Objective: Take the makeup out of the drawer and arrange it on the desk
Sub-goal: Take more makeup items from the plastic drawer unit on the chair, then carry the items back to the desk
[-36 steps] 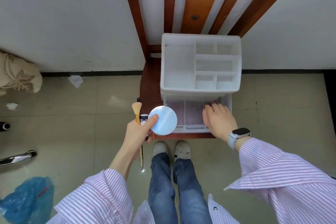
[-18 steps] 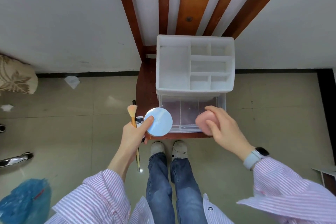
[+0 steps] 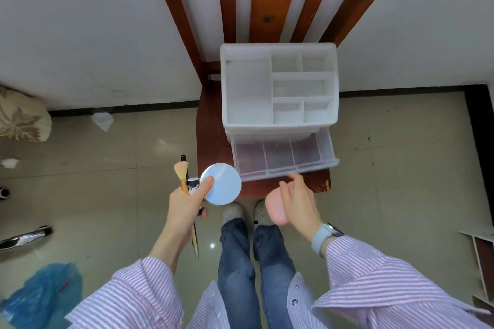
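Count: 1 organizer (image 3: 248, 93), 1 open drawer (image 3: 283, 157), 1 round compact (image 3: 220, 184), 1 pink sponge (image 3: 275, 207), 1 brush (image 3: 182, 173), 1 small tube (image 3: 193, 186), 2 hands: left hand (image 3: 184, 208), right hand (image 3: 299, 203)

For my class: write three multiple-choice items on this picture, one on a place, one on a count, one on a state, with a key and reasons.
1. Where is the pink oval makeup sponge?
A. In the right hand
B. In the drawer
C. On the floor

2. How many compartments does the clear plastic drawer show?
A. Two
B. Three
C. Five

3. The drawer is:
A. Shut
B. Removed
C. Pulled open

Key: 1 A, its fingers curl round the sponge. 2 B, two dividers split it. 3 C, it juts out from the white plastic organiser.
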{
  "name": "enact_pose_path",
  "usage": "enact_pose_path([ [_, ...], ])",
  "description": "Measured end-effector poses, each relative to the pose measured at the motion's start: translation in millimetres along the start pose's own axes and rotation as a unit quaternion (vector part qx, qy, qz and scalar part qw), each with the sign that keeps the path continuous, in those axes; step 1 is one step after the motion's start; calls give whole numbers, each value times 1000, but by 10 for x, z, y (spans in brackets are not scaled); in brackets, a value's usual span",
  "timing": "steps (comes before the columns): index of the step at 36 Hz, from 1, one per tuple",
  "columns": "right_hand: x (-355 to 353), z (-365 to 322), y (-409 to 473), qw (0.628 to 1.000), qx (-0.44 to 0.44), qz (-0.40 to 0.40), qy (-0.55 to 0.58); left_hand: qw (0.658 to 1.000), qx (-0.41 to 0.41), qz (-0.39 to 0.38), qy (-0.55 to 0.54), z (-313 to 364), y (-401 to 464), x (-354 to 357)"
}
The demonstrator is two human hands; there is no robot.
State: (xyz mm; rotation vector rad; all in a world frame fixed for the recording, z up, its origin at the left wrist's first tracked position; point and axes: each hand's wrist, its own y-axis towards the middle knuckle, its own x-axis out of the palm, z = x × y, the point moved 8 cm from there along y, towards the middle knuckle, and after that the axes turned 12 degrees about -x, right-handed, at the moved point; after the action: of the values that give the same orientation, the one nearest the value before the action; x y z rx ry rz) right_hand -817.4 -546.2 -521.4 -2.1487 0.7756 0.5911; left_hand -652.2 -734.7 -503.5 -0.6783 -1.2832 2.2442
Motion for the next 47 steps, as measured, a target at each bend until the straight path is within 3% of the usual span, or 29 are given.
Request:
enact_pose_path([
  [11,-111,-490,520,995,-79,52,-16,1000,9,8,-22,29,5,-50],
  [19,-107,-628,858,996,-69,-7,-56,999,16,23,-39,64,2,-183],
  [29,-79,-866,268,982,-66,-68,163,989,14,69,-134,-18,-386,-394],
  [36,190,-1459,-261,909,-73,-225,344,954,13,137,-266,-405,-845,-637],
  [47,664,-2208,-1581,876,-184,-366,256,855,43,243,-457,-1455,-2147,-1545],
])
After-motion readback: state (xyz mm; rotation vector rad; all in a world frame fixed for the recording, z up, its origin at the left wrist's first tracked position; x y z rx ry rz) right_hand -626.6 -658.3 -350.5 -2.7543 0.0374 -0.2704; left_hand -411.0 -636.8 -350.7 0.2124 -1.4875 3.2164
